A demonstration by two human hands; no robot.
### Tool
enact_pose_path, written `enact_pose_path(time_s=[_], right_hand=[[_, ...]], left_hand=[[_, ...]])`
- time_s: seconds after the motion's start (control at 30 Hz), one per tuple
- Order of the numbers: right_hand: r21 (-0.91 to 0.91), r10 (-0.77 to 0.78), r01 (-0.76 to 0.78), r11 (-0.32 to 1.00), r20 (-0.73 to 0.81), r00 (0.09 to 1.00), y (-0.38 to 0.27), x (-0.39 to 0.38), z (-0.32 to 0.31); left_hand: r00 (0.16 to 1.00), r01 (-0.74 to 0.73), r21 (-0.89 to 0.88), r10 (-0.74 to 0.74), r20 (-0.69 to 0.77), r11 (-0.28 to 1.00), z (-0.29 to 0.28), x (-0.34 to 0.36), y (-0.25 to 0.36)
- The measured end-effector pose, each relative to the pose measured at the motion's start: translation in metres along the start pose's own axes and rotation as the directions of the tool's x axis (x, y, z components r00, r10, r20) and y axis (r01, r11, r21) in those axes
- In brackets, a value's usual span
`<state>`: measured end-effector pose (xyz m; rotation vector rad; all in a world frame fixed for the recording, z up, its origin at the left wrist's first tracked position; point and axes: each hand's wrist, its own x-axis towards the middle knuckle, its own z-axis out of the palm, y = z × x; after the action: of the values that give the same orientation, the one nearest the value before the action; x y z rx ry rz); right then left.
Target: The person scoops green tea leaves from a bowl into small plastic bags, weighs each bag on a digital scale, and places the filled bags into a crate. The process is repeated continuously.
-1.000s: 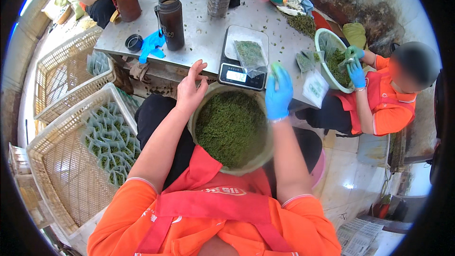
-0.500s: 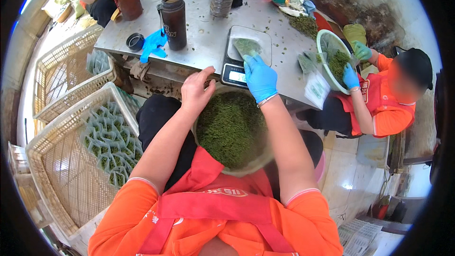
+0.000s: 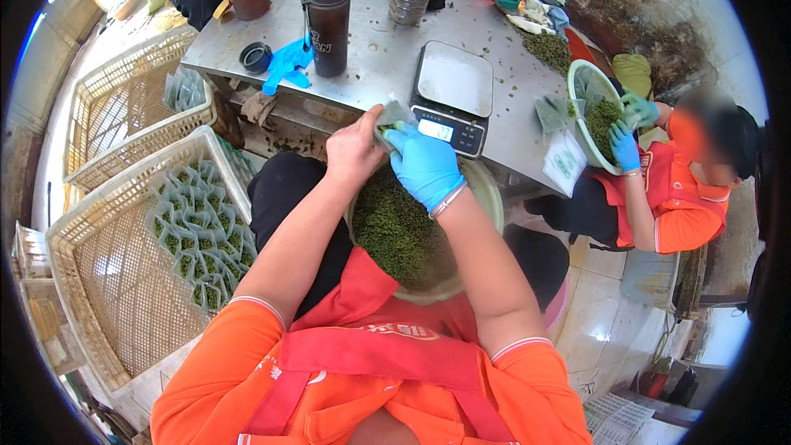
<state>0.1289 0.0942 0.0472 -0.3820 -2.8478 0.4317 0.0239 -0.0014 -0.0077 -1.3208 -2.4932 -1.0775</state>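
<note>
1. The small clear bag (image 3: 394, 118) was up between my two hands, just left of the scale (image 3: 455, 82), with some green showing through its film
2. I judged it light and limp, the film thin and probably slick, the filling likely to shift if I squeezed its middle
3. My bare left hand (image 3: 354, 148) was closed narrowly on the bag's left side, though I could not tell where every fingertip sat
4. My right hand (image 3: 427, 166), in a blue glove, held the right side, its fingers partly hiding the film
5. The upper edges seemed the best place to pinch, one on each side, since a hard tug on a single corner might have torn it
6. Below my hands stood the round tub (image 3: 488, 189), holding loose green bits (image 3: 394, 235) that looked dry and light
7. Farther out, to my left, similar filled bags (image 3: 198, 239) stood close together in a pale plastic crate (image 3: 107, 280)
</note>
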Motion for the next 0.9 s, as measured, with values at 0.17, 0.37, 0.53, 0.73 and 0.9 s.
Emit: enact_pose_path(time_s=[0.17,0.37,0.53,0.73,0.9], right_hand=[[-0.055,0.023,-0.023,0.998,-0.002,1.000,0.003,0.006,0.024],[0.308,-0.120,0.164,0.937,-0.158,0.980,0.010,-0.004,0.007],[0.956,0.463,-0.083,0.283,-0.061,0.884,0.058,-0.047,-0.053],[0.862,0.836,-0.301,0.408,-0.220,0.503,0.226,-0.066,-0.050],[0.818,0.807,-0.402,0.411,-0.122,0.578,0.261,-0.033,-0.047]], left_hand=[[0.994,-0.104,-0.016,0.104,-0.024,0.994,0.007,0.004,0.000],[0.990,-0.125,0.025,0.126,-0.061,0.992,0.001,0.001,-0.004],[0.943,0.331,-0.148,-0.331,0.025,0.932,0.002,0.006,0.000],[0.890,0.438,-0.361,-0.452,0.049,0.823,0.009,0.010,-0.013],[0.885,0.461,-0.277,-0.461,0.068,0.843,-0.005,0.008,-0.007]])
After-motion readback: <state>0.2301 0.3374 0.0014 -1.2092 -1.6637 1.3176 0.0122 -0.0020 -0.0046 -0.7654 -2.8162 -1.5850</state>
